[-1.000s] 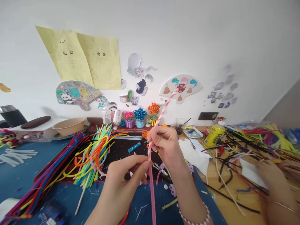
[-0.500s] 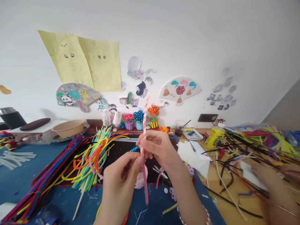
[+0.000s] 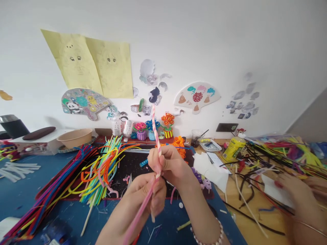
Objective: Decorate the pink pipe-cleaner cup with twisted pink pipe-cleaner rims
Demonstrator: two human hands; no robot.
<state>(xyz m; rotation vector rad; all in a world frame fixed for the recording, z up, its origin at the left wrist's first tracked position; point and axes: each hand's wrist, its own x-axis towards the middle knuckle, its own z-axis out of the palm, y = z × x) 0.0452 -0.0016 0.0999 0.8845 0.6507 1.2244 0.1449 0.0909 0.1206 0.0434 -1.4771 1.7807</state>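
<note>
My right hand (image 3: 170, 165) is closed around a twisted pink-and-white pipe cleaner (image 3: 155, 134), whose upper end points up toward the wall. My left hand (image 3: 143, 197) pinches the loose pink strand (image 3: 139, 214) just below, which slants down to the lower left. Both hands hover above a black mat (image 3: 133, 163) on the blue table cover (image 3: 20, 194).
A heap of coloured pipe cleaners (image 3: 84, 173) lies to the left, a bowl (image 3: 74, 137) behind it. Small pipe-cleaner flower pots (image 3: 152, 127) stand at the wall. A yellow bottle (image 3: 233, 147) and dark pipe cleaners (image 3: 265, 160) lie right, where another person's hands (image 3: 298, 197) work on paper.
The twisted upper end swung from leaning right to nearly upright. The loose pink tail swung from hanging straight down to slanting lower left, and my left hand shifted slightly down and right.
</note>
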